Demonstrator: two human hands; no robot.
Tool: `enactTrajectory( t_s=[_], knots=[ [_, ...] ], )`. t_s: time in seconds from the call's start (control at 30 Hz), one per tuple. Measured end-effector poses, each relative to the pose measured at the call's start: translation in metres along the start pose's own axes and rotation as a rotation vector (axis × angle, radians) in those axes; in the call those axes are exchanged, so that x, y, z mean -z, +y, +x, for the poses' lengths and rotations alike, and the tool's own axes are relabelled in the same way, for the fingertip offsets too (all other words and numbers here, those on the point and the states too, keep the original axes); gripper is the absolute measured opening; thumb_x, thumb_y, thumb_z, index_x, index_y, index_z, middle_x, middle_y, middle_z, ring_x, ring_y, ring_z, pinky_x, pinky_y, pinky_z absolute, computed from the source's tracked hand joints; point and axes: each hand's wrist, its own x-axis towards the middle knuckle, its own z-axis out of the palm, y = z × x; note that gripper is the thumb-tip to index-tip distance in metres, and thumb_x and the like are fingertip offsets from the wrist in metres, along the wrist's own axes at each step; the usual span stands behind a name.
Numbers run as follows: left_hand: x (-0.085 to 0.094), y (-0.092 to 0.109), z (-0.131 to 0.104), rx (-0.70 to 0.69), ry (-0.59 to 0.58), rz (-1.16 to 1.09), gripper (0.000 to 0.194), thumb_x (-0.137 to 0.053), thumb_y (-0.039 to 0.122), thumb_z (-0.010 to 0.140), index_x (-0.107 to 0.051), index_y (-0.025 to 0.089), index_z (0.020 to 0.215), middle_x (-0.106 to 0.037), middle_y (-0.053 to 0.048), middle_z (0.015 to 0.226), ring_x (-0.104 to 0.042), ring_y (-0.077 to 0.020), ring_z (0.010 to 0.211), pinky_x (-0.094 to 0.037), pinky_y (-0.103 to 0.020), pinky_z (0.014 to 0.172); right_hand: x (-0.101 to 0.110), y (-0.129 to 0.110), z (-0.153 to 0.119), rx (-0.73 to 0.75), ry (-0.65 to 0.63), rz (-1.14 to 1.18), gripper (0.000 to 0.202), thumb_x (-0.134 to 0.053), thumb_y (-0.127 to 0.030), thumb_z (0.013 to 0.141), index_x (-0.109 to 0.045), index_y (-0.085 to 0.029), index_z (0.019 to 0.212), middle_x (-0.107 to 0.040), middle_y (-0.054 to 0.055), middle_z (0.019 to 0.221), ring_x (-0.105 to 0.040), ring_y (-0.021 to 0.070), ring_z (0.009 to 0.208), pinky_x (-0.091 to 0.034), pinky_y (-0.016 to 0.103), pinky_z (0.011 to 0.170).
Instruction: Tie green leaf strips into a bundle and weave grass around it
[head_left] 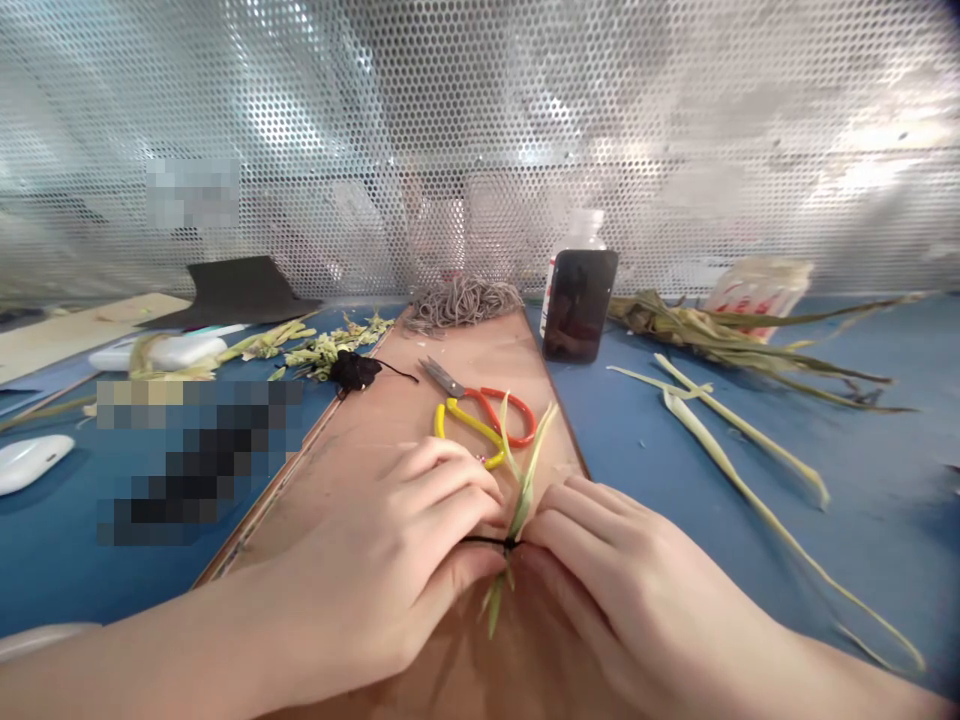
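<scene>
Between my two hands stands a small bundle of green husk strips, with a black thread drawn round its lower part. My left hand is closed, thumb against fingers, on the thread at the left of the bundle. On the other side, my right hand pinches close to the knot; the thread's end there is hidden by the fingers. Short leaf tips poke out below the knot. Just beyond my left hand lie scissors with one red and one yellow handle.
A black thread clump lies beside green scraps on the left. Grey cord is heaped at the back. A dark phone leans on a white bottle. Dried husks and pale stalks lie right.
</scene>
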Motion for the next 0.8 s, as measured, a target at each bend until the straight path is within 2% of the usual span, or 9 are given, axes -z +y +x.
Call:
enactTrajectory(
  t_s=[0.17, 0.3, 0.4, 0.57, 0.8],
  knots=[
    [-0.006, -0.003, 0.003, 0.008, -0.079, -0.062, 0.016, -0.046, 0.019, 0.089, -0.061, 0.021, 0.095, -0.063, -0.005, 0.103, -0.048, -0.0201, 0.102, -0.04, -0.033, 0.091, -0.002, 0.002, -0.001, 0.007, 0.004, -0.006, 0.025, -0.037, -0.004, 0.083, -0.059, -0.015, 0.079, -0.056, 0.007, 0.076, -0.051, 0.0188, 0.072, -0.045, 0.031, 0.064],
    [-0.008, -0.004, 0.003, 0.039, -0.08, -0.113, 0.013, -0.048, 0.017, 0.088, -0.06, 0.02, 0.087, -0.063, -0.004, 0.097, -0.048, -0.0195, 0.101, -0.04, -0.032, 0.09, -0.004, 0.004, -0.002, -0.002, -0.01, 0.014, 0.026, -0.037, -0.004, 0.081, -0.059, -0.015, 0.078, -0.055, 0.008, 0.075, -0.051, 0.019, 0.073, -0.046, 0.032, 0.065],
    [-0.009, -0.004, 0.001, 0.111, -0.082, -0.162, 0.012, -0.048, 0.015, 0.087, -0.058, 0.02, 0.081, -0.061, -0.003, 0.09, -0.05, -0.0183, 0.096, -0.042, -0.029, 0.084, -0.002, 0.003, -0.001, -0.015, -0.018, 0.055, 0.026, -0.036, -0.003, 0.08, -0.059, -0.015, 0.078, -0.056, 0.008, 0.076, -0.052, 0.0186, 0.072, -0.047, 0.031, 0.063],
    [-0.013, -0.005, -0.003, 0.225, -0.022, -0.227, 0.012, -0.044, 0.018, 0.088, -0.055, 0.021, 0.085, -0.058, -0.001, 0.088, -0.054, -0.015, 0.082, -0.042, -0.025, 0.073, 0.002, -0.001, 0.0, 0.01, 0.0, 0.082, 0.025, -0.035, -0.002, 0.078, -0.057, -0.016, 0.078, -0.057, 0.008, 0.076, -0.054, 0.0182, 0.072, -0.047, 0.03, 0.063],
    [-0.013, -0.01, -0.002, 0.181, -0.011, -0.183, 0.013, -0.048, 0.023, 0.088, -0.061, 0.023, 0.087, -0.062, -0.002, 0.085, -0.054, -0.0176, 0.085, -0.04, -0.027, 0.075, 0.001, 0.002, -0.003, 0.03, -0.001, 0.06, 0.027, -0.035, -0.001, 0.077, -0.056, -0.017, 0.073, -0.056, 0.006, 0.073, -0.051, 0.0157, 0.064, -0.044, 0.028, 0.058]
  ],
)
